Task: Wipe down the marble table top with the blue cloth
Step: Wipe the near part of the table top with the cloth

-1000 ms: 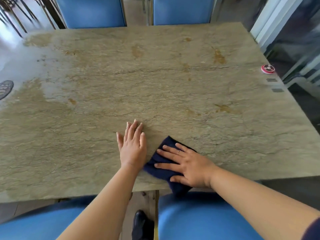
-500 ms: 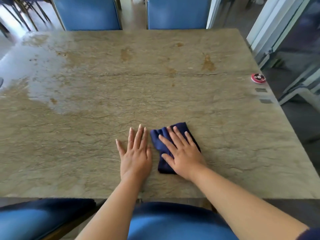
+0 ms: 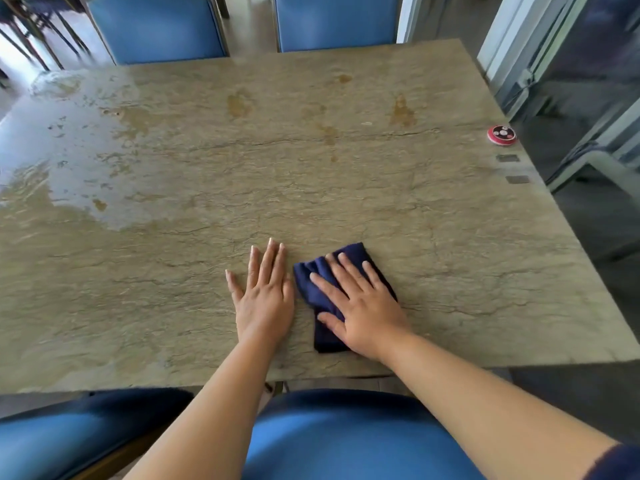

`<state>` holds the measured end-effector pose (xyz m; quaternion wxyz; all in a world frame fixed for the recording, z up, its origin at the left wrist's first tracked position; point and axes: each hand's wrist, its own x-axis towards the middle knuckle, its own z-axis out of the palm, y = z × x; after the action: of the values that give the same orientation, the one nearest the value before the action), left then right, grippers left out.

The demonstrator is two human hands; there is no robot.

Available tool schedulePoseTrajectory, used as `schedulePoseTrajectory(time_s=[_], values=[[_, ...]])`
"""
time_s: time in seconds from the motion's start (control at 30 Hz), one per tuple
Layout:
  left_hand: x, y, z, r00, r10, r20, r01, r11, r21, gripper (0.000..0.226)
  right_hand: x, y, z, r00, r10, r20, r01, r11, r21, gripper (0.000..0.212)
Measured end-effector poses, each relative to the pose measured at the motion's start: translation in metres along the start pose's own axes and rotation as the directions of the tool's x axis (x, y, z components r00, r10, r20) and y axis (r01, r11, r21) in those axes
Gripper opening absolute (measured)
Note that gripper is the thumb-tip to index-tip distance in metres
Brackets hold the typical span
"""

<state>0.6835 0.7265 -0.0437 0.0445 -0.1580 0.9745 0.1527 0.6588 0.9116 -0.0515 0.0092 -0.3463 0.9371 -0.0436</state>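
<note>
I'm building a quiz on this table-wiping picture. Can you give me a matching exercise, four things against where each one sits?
Things:
1. folded dark blue cloth
2. left hand
3. small round red-and-black disc
4. pale glossy patch

Places:
A. far right edge of the marble table top
B. under the right hand
C. flat on bare marble, beside the cloth
D. far left part of the table

Pairs: 1-B, 2-C, 3-A, 4-D

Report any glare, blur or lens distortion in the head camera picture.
Head view: pale window glare washes the marble table top at its far left; wide-angle bending curves the table's edges; the chair legs at top left smear with blur; both the left hand and the right hand on the blue cloth stay sharp.
</note>
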Motion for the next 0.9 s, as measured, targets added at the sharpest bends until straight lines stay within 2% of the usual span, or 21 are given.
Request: schedulePoseTrajectory(time_s=[0.07,0.1,0.13,0.17,0.2,0.23,0.27,0.33,0.37,0.4,0.43,0.5,0.57,0.6,0.63,0.67,0.7,0.77,0.83,0.87,0.9], values=[[0.002,0.003,-0.001,0.999,-0.042,0.003,0.042,0.998,-0.038,0.058,-0.032,0.017,-0.009,0.962,-0.266,0.063,0.266,0.964,0.020,0.063],[0.002,0.007,0.000,0.998,-0.067,0.004,0.067,0.997,-0.049,0.059,-0.044,0.033,-0.012,0.936,-0.344,0.080,0.343,0.939,0.020,0.062],[0.002,0.012,0.000,0.996,-0.089,0.006,0.089,0.994,-0.057,0.059,-0.052,0.051,-0.014,0.926,-0.365,0.091,0.366,0.930,0.006,0.061],[0.002,0.019,0.000,0.995,-0.100,0.008,0.100,0.993,-0.065,0.060,-0.058,0.070,-0.014,0.942,-0.324,0.089,0.327,0.945,-0.017,0.059],[0.002,0.027,0.001,0.996,-0.089,0.012,0.090,0.993,-0.074,0.060,-0.062,0.088,-0.013,0.975,-0.214,0.061,0.217,0.975,-0.040,0.057],[0.002,0.036,0.001,0.999,-0.050,0.018,0.052,0.995,-0.081,0.060,-0.064,0.102,-0.012,0.999,-0.040,0.015,0.041,0.998,-0.044,0.057],[0.002,0.047,0.003,1.000,0.011,0.028,-0.009,0.996,-0.087,0.059,-0.065,0.108,-0.012,0.984,0.175,-0.029,-0.176,0.984,-0.020,0.058],[0.003,0.071,0.008,0.987,0.151,0.048,-0.145,0.984,-0.100,0.057,-0.060,0.101,-0.007,0.854,0.512,-0.088,-0.512,0.858,0.031,0.062],[0.004,0.084,0.012,0.977,0.204,0.054,-0.198,0.974,-0.111,0.056,-0.058,0.090,-0.005,0.806,0.587,-0.077,-0.586,0.809,0.041,0.064],[0.005,0.096,0.016,0.969,0.241,0.057,-0.233,0.965,-0.119,0.056,-0.060,0.080,-0.003,0.798,0.599,-0.059,-0.598,0.801,0.038,0.066],[0.006,0.107,0.020,0.963,0.262,0.060,-0.254,0.960,-0.120,0.056,-0.067,0.073,-0.002,0.836,0.546,-0.049,-0.545,0.838,0.024,0.066],[0.009,0.120,0.027,0.959,0.276,0.060,-0.270,0.957,-0.103,0.054,-0.091,0.078,-0.009,0.960,0.279,-0.023,-0.279,0.960,0.010,0.062],[0.011,0.125,0.032,0.963,0.265,0.040,-0.262,0.962,-0.074,0.053,-0.111,0.106,-0.017,0.999,0.047,0.006,-0.047,0.999,0.015,0.057],[0.011,0.126,0.034,0.966,0.258,0.027,-0.256,0.965,-0.060,0.053,-0.113,0.121,-0.017,0.999,0.043,-0.002,-0.043,0.999,0.000,0.056],[0.010,0.127,0.035,0.967,0.254,0.018,-0.253,0.966,-0.047,0.053,-0.111,0.134,-0.016,0.991,0.128,-0.041,-0.128,0.992,-0.014,0.054],[0.010,0.127,0.036,0.968,0.251,0.015,-0.250,0.968,-0.035,0.054,-0.103,0.144,-0.013,0.959,0.269,-0.086,-0.271,0.963,-0.012,0.054],[0.010,0.128,0.037,0.968,0.250,0.016,-0.250,0.968,-0.020,0.055,-0.092,0.150,-0.011,0.896,0.428,-0.118,-0.430,0.903,0.003,0.054],[0.011,0.129,0.039,0.968,0.252,0.015,-0.252,0.968,0.010,0.057,-0.057,0.157,-0.007,0.727,0.670,-0.149,-0.672,0.739,0.044,0.059],[0.013,0.130,0.039,0.967,0.253,0.015,-0.253,0.967,0.016,0.057,-0.017,0.158,-0.009,0.589,0.796,-0.136,-0.795,0.602,0.080,0.063],[0.013,0.130,0.038,0.967,0.255,0.017,-0.255,0.967,0.014,0.058,0.002,0.155,-0.011,0.557,0.823,-0.108,-0.819,0.566,0.089,0.064],[0.013,0.130,0.038,0.967,0.256,0.018,-0.256,0.967,0.014,0.058,0.019,0.149,-0.012,0.564,0.822,-0.083,-0.817,0.569,0.087,0.065]])
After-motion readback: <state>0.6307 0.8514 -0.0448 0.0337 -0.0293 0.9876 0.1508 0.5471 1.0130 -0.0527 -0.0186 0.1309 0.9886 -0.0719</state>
